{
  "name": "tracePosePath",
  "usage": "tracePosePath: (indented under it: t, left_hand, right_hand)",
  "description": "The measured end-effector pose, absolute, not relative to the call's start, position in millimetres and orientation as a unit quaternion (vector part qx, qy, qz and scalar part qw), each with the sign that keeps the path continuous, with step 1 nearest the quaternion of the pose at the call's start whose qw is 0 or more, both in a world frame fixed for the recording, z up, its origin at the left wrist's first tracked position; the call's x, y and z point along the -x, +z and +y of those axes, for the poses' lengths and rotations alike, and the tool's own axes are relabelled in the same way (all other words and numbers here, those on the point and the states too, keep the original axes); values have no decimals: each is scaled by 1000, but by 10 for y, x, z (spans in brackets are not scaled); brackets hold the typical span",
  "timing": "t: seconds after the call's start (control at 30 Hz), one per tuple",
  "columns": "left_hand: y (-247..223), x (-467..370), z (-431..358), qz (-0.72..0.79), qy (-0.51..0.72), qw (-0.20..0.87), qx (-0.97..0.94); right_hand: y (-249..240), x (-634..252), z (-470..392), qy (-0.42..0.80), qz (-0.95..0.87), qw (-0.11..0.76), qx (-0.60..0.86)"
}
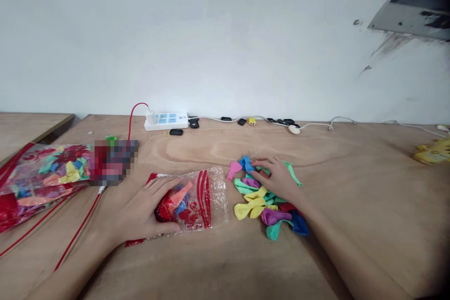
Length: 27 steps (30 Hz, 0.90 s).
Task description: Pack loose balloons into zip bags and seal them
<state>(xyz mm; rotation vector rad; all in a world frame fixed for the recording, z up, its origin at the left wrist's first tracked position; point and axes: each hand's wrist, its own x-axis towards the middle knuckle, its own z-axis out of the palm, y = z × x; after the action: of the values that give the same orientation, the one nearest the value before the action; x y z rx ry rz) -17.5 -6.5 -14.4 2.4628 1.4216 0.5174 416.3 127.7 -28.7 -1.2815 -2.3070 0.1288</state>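
A person's two bare hands work on a brown wooden worktop (355, 183). A clear plastic bag with red stripes and floral print (202, 204) lies between the left edge and the middle, its long axis running nearly parallel to the back edge. Its clear, crinkled end points right, toward a loose heap of limp, uninflated balloons in mixed colours (258, 199). These point every way: a pink balloon (235, 168) at the heap's back left turns its narrow neck toward the front edge. The left hand (147, 206) lies spread over the bag, thumb and fingers well apart, hiding its left end. The right hand (281, 180) curves over the heap, covering several balloons; whether it grips any, I cannot tell. The bag looks glossy and wrinkled, with orange and blue balloons showing through; the heap's are matt yellow, green, purple, blue and red. A larger printed bag of balloons (63, 164), cut off on the left, meets a pixelated patch (112, 164) concealing whatever lies there. The worktop's front edge is out of view.
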Motion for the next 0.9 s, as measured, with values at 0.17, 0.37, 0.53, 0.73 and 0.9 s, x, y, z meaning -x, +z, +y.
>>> tracePosePath:
  t: [0.17, 0.37, 0.53, 0.73, 0.9]
  left_hand:
    - [-58, 131, -76, 488, 168, 133, -846]
    - [-92, 150, -92, 501, 176, 131, -837]
    - [-169, 180, -80, 505, 187, 134, -832]
    - [-105, 143, -79, 499, 196, 139, -832]
    - [-168, 173, -72, 484, 201, 139, -841]
  right_hand:
    - [-288, -4125, 1342, 10, -858, 209, 469]
    - [-207, -4110, 1411, 124, -809, 314, 482]
    - [42, -3961, 1311, 339, -709, 404, 467]
    - [242, -3559, 1000, 501, -644, 345, 463]
    - [127, -3098, 747, 568, -681, 196, 419]
